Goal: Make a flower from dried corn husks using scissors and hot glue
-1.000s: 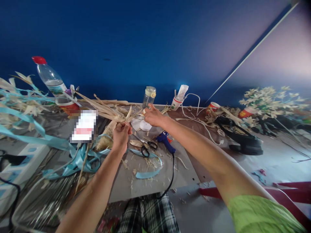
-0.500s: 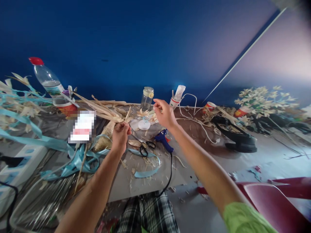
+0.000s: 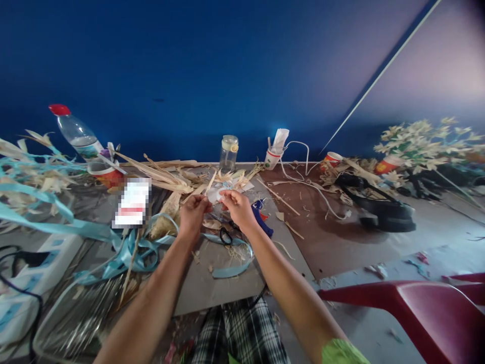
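Note:
My left hand [image 3: 194,216] is closed, with a narrow pale strip of dried husk [image 3: 210,183] standing up from its pinched fingertips. Close beside it, my right hand [image 3: 238,208] has its thumb and fingers pinched together; what they hold, if anything, is too small to make out. Just beyond the fingertips lies a round white lid [image 3: 215,194], partly hidden, with a small husk flower [image 3: 226,178] by it. Black-handled scissors [image 3: 226,236] rest below the hands, mostly covered. Partly behind my right wrist is a blue glue gun [image 3: 264,222].
Light blue ribbon [image 3: 129,253] trails across the left side near a phone [image 3: 132,203] and a white power strip [image 3: 41,273]. A clear bottle [image 3: 228,153] and a paper cup [image 3: 272,159] stand near the wall. A black headband-like device [image 3: 379,212] lies right, beyond a red chair [image 3: 424,313].
My right hand has come down and left, from raised beside the bottle to close beside my left hand, its fingers now pinched. My left hand keeps the husk strip.

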`<act>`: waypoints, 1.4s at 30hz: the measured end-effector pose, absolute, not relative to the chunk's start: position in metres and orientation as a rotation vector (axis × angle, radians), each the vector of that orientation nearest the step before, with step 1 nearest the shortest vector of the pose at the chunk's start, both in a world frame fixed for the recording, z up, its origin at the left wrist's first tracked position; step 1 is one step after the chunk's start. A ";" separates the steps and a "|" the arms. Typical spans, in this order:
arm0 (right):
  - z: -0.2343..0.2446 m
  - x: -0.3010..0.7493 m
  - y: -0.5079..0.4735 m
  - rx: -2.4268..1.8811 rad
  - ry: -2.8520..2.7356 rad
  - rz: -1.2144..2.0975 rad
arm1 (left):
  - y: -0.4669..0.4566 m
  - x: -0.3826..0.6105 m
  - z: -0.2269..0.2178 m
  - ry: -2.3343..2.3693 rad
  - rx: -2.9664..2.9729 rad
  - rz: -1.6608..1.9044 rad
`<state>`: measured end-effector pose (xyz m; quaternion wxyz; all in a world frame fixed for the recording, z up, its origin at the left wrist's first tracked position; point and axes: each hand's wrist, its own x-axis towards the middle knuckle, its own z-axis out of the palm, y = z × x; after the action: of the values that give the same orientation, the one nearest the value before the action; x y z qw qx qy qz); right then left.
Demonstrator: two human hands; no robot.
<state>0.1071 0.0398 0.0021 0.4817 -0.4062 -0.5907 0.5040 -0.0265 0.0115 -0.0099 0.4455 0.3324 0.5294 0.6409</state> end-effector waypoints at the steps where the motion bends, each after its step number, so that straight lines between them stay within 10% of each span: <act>1: 0.001 0.107 0.040 -0.984 -1.436 1.231 | 0.011 -0.026 -0.010 1.316 0.833 1.566; 20: -0.002 0.113 0.045 -0.921 -1.359 1.389 | -0.002 -0.011 0.000 1.198 0.829 1.170; 42: -0.001 0.122 0.047 -1.001 -1.334 1.187 | 0.011 -0.026 -0.006 1.189 0.903 1.511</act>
<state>0.1220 0.0469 -0.0005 0.5204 -0.4175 -0.5564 0.4954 -0.0257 0.0108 -0.0064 0.4870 0.3711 0.4890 0.6213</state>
